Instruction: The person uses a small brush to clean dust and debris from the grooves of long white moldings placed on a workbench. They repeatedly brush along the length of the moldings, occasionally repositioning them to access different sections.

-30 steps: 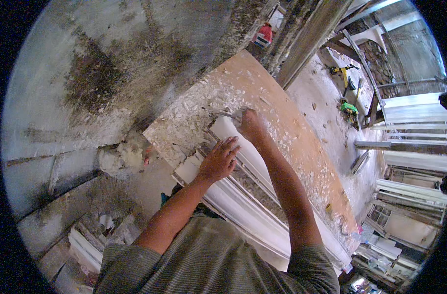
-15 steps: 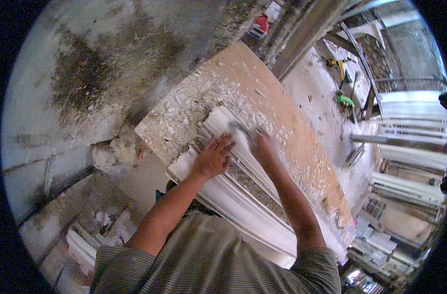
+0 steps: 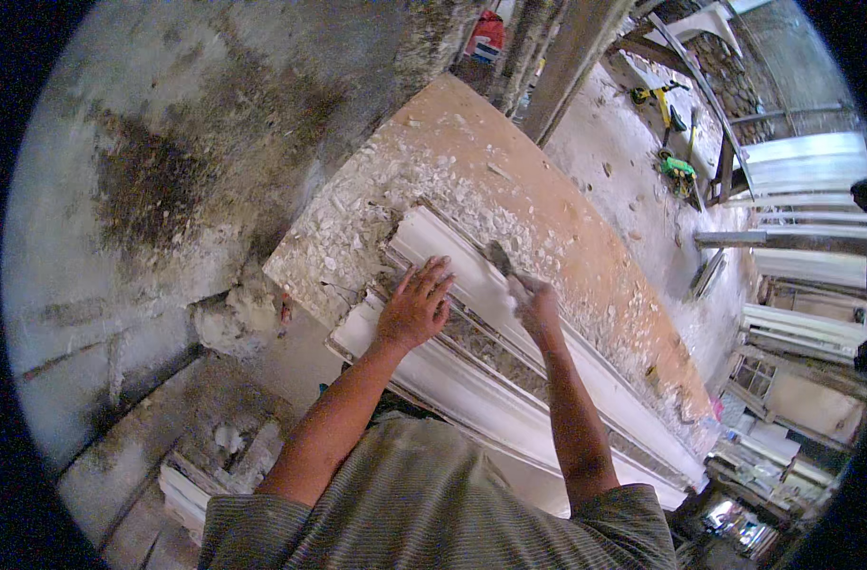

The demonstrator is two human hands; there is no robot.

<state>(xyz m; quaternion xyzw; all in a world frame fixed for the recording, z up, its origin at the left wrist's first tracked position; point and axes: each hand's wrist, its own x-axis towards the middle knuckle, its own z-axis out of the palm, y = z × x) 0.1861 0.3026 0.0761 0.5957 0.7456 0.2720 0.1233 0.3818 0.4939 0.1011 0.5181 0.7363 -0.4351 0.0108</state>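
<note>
Two long white plaster mouldings lie side by side on a board. My left hand [image 3: 416,312] rests flat with fingers spread on the inner edge of the farther moulding [image 3: 460,256], beside the gap between the two. My right hand [image 3: 536,306] is closed around the handle of a scraper [image 3: 498,256]. The scraper's dark, flat blade points away from me at the far edge of the same moulding; whether it touches is hard to tell. The nearer moulding [image 3: 433,366] passes under my left forearm.
White plaster chips cover much of the brown board [image 3: 576,223]. A stained grey wall [image 3: 234,104] stands at the left. On the floor at the right are a yellow balance bike [image 3: 663,106] and a green toy [image 3: 676,168]. White panels [image 3: 804,161] stand farther right.
My right hand has moved right and toward me with the scraper, whose blade has gone from over the moulding to its far edge. My left hand stays on the moulding.
</note>
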